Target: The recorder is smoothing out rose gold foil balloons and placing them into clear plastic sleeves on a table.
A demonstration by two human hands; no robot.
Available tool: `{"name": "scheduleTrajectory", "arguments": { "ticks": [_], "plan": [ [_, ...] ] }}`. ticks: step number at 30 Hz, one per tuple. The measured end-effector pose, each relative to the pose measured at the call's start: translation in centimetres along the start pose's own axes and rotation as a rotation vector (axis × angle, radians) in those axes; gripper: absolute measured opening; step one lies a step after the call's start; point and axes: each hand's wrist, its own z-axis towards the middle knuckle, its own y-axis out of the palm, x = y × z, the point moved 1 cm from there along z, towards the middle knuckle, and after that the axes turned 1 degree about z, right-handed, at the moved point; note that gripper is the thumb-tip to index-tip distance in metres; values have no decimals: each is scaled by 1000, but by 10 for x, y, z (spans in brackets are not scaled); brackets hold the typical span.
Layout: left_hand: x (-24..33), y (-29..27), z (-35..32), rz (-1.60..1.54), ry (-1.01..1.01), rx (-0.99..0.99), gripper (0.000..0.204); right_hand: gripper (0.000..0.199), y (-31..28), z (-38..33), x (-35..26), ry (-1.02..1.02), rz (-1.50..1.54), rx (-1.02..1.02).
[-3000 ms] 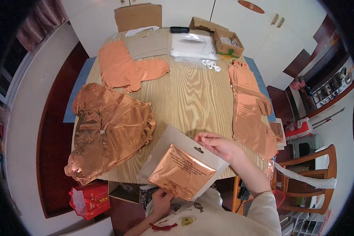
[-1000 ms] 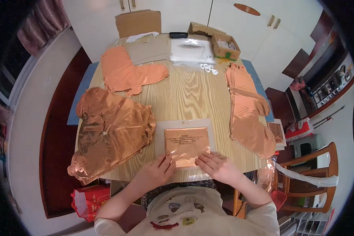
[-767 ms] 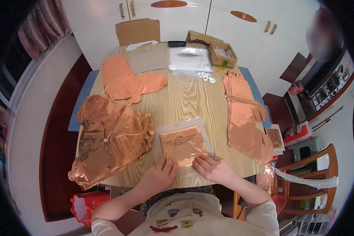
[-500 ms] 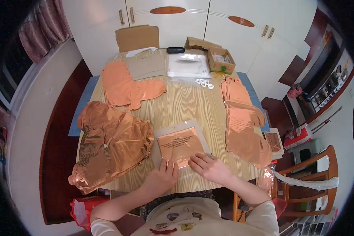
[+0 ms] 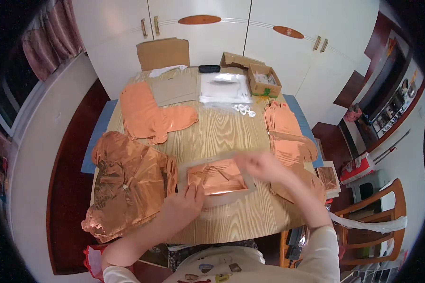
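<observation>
A clear plastic bag [image 5: 250, 189] holding a folded copper-coloured foil sheet [image 5: 219, 184] with dark print lies near the table's front. My left hand [image 5: 186, 200] is closed at the bag's near left side, its fingertips pressed on the edge beside the foil. Over the bag's far right corner, my right hand [image 5: 259, 165] is smeared by motion, so its fingers and any hold on the plastic do not show. To the left of my left hand lies a large crumpled stack of shiny copper foil balloons [image 5: 132, 184].
Flat copper foil shapes lie at the far left [image 5: 146, 111] and along the right side [image 5: 288, 141]. Clear bags [image 5: 224, 89], white rings [image 5: 244, 110], a black case [image 5: 209, 69] and a small cardboard box [image 5: 264, 81] stand at the back. A wooden chair [image 5: 394, 221] is at right.
My right hand has risen from the bag's near edge to its far right corner. My left hand has shifted slightly left. The foil in the bag now looks shorter from front to back.
</observation>
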Motion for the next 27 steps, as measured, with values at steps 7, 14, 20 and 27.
{"name": "scheduleTrajectory", "arguments": {
  "ticks": [7, 14, 20, 27],
  "plan": [
    [-27, -39, 39, -187, -70, -252, 29, 21, -49, 111, 187, 93, -681, 322],
    [-36, -41, 46, -231, -64, -154, 15, 21, -44, 102, 181, 162, -845, 309],
    [-34, -43, 43, -238, -59, -156, 12, 11, -65, 31, 7, 73, -55, 332],
    [-26, -41, 41, -214, -70, -152, 10, 16, -10, -38, -105, -534, -576, 45]
  ]
}}
